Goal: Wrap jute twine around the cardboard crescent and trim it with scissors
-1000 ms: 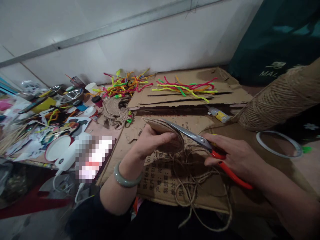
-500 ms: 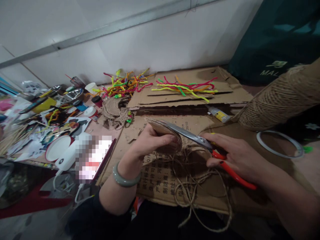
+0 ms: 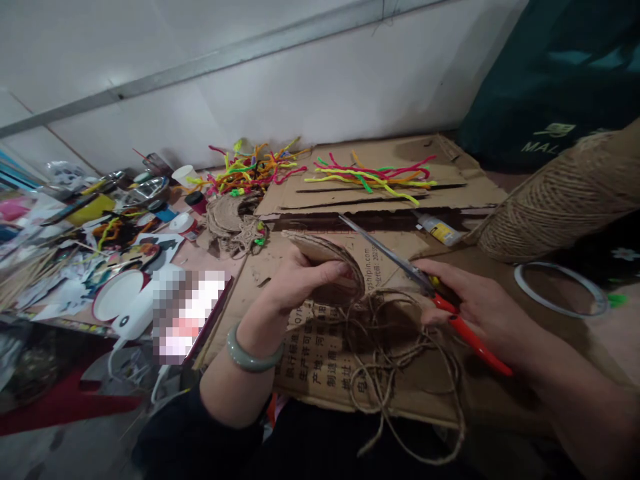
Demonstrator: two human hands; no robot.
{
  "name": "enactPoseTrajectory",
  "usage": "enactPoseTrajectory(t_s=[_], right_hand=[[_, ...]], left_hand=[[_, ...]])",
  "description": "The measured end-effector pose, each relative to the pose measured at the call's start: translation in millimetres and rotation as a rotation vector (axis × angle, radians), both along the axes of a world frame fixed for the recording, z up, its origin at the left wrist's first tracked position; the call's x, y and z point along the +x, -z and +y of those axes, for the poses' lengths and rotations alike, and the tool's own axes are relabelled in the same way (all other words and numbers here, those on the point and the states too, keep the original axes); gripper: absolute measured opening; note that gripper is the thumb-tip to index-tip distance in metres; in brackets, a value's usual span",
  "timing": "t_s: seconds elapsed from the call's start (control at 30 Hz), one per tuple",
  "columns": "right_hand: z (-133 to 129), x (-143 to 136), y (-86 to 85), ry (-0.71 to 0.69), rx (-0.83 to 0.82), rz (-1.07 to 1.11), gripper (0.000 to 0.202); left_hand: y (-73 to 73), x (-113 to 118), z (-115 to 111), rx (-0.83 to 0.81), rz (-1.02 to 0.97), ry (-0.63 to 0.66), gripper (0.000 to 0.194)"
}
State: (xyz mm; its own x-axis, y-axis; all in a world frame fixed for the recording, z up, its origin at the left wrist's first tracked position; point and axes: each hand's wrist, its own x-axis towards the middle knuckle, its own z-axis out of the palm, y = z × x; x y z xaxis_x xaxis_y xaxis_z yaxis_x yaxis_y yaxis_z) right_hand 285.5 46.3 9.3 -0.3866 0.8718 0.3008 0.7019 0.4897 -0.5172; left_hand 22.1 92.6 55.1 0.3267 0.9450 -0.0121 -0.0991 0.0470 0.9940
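I am holding the curved brown cardboard piece with a layered, rough edge (image 3: 315, 248) in my left hand (image 3: 306, 277). My left thumb is pressing on its near face; the other fingers are mostly going out of sight behind it, so I cannot tell how they are bearing.

My right hand (image 3: 477, 303) is gripping the red-handled steel scissors (image 3: 415, 275), thumb and fingers closing about the handles. Whether fingers are passing through the loops, I cannot tell.

Change noted: half a second ago the blades were lying against the piece's right-hand edge. Now they are standing apart from it, to the right of my left fingers and pointing away from me. In my judgement, nothing is being cut at this instant. The left hand is staying nearly where it was.

Outward: loose loops of thin tan twine (image 3: 381, 405) are lying nearer me, between both sets of fingers, over the flat brown cardboard sheet with black print (image 3: 320, 393). Beyond my right fingers a small tube with a yellow label (image 3: 441, 231) is lying; farther right, a large tan twine spool (image 3: 560, 200) is leaning. Beyond both hands, fuzzy multicoloured stems (image 3: 380, 183) are lying bunched.
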Motion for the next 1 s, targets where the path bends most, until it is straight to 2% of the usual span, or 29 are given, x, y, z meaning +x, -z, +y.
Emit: enactPoseTrajectory(t_s=[0.13,0.37,0.9,1.0], right_hand=[[1,1,2.0,0.009,0.003,-0.049,0.051],[-1,-2,5.7,0.034,0.03,-0.094,0.062],[0,-6,7.3,0.017,0.14,-0.109,0.064],[0,-7,9.0,0.017,0.174,-0.112,0.063]], left_hand=[[3.9,0,3,0.034,-0.052,-0.058,0.021],[13.5,-2,6,0.048,0.0,-0.081,0.027],[13.9,2,3,0.022,-0.1,-0.146,0.027],[12.8,4,3,0.019,-0.124,-0.124,0.025]])
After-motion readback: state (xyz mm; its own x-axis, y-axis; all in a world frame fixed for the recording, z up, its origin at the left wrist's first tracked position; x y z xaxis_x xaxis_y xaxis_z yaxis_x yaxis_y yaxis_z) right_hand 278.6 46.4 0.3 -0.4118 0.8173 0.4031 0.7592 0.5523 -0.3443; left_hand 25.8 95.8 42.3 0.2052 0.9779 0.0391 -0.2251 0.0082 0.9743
